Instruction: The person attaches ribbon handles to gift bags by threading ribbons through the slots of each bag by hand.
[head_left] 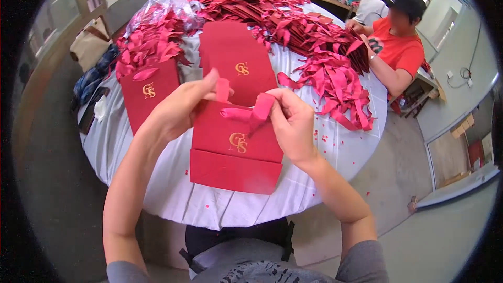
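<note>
A flat red paper bag with gold lettering and a folded bottom lies in front of me at the table's near edge. My left hand holds its upper left corner, thumb raised, with some fingers hidden behind the bag's top edge. One ribbon end stands up beside those fingers. At the upper right, my right hand pinches a pinkish-red ribbon between thumb and fingers. More of this ribbon lies across the bag's front, below the top edge.
Flat red bags lie just beyond, and another bag sits left. Heaps of ribboned bags cover the table's far side, with clear plastic on one. Someone in an orange shirt handles bags at the right. A phone lies left.
</note>
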The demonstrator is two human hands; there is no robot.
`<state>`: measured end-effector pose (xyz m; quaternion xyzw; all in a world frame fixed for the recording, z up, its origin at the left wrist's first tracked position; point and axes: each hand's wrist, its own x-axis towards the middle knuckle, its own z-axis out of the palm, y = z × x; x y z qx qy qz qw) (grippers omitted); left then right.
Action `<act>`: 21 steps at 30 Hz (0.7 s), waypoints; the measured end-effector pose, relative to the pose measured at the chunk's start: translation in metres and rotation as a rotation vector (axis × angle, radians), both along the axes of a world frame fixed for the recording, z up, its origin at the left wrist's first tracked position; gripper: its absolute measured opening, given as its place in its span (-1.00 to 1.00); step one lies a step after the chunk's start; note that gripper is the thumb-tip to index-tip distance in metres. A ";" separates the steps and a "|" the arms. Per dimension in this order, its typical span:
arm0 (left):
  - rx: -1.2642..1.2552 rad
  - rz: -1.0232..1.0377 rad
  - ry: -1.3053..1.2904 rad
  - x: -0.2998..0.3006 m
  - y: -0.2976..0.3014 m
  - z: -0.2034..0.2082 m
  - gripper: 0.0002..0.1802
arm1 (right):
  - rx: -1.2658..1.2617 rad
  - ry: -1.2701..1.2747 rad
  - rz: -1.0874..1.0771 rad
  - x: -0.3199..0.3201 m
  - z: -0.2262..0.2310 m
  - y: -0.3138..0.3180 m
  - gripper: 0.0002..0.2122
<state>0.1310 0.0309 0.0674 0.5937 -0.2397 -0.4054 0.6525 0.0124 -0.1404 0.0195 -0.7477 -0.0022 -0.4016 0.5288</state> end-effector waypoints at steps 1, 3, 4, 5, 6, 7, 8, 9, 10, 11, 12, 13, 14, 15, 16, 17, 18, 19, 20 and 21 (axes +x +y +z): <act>-0.111 0.004 -0.022 -0.003 0.003 -0.006 -0.51 | -0.009 -0.015 -0.013 0.003 -0.001 -0.001 -0.95; -0.052 -0.042 -0.071 -0.008 0.011 -0.007 -0.54 | -0.016 0.047 -0.040 0.003 0.003 0.001 -0.93; -0.043 0.022 -0.109 -0.014 0.008 -0.007 -0.60 | 0.019 0.069 -0.024 0.004 0.002 0.001 -0.93; -0.027 0.064 -0.080 -0.017 0.004 -0.009 -0.63 | 0.018 0.082 -0.037 0.004 0.002 0.000 -0.92; -0.012 0.104 -0.051 -0.019 -0.002 -0.011 -0.66 | 0.016 0.094 -0.051 0.003 0.002 -0.002 -0.91; -0.019 0.118 -0.039 -0.023 -0.007 -0.009 -0.71 | 0.057 0.118 -0.078 0.004 0.001 -0.006 -0.82; -0.021 0.134 -0.050 -0.025 -0.012 -0.012 -0.72 | 0.069 0.145 -0.103 0.003 0.001 -0.009 -0.77; -0.026 0.147 -0.059 -0.026 -0.015 -0.017 -0.72 | 0.081 0.172 -0.132 0.003 0.001 -0.012 -0.72; -0.026 0.172 -0.039 -0.029 -0.021 -0.019 -0.72 | 0.120 0.136 -0.140 0.002 -0.005 -0.013 -0.65; -0.014 0.208 -0.049 -0.030 -0.022 -0.022 -0.71 | 0.201 0.179 -0.140 0.008 -0.018 -0.016 -0.64; -0.019 0.240 -0.119 -0.029 -0.016 -0.026 -0.70 | 0.224 0.362 -0.090 0.007 -0.011 -0.015 -0.67; -0.025 0.268 -0.118 -0.028 -0.011 -0.029 -0.69 | 0.236 0.288 -0.042 0.012 -0.018 -0.015 -0.67; -0.043 0.273 -0.096 -0.028 -0.008 -0.032 -0.68 | 0.264 0.233 0.023 0.025 -0.035 -0.023 -0.65; -0.036 0.299 -0.122 -0.023 0.000 -0.037 -0.67 | 0.247 0.445 -0.006 0.027 -0.023 -0.029 -0.71; -0.040 0.309 -0.081 -0.019 0.004 -0.043 -0.67 | 0.390 0.357 0.012 0.021 -0.009 -0.035 -0.75; -0.048 0.282 -0.047 -0.016 0.001 -0.044 -0.67 | 0.524 0.263 0.025 0.014 0.002 -0.049 -0.79; -0.053 0.259 -0.013 -0.013 -0.003 -0.049 -0.67 | 0.485 0.112 -0.036 0.010 -0.005 -0.078 -0.80; -0.126 0.295 -0.001 -0.008 0.001 -0.056 -0.66 | 0.497 0.030 -0.030 0.000 0.010 -0.096 -0.78; -0.150 0.301 0.028 -0.006 -0.002 -0.058 -0.69 | 0.618 -0.089 -0.062 -0.011 0.026 -0.110 -0.77; -0.169 0.307 0.052 -0.004 -0.003 -0.056 -0.72 | 0.681 -0.200 -0.077 -0.019 0.035 -0.127 -0.78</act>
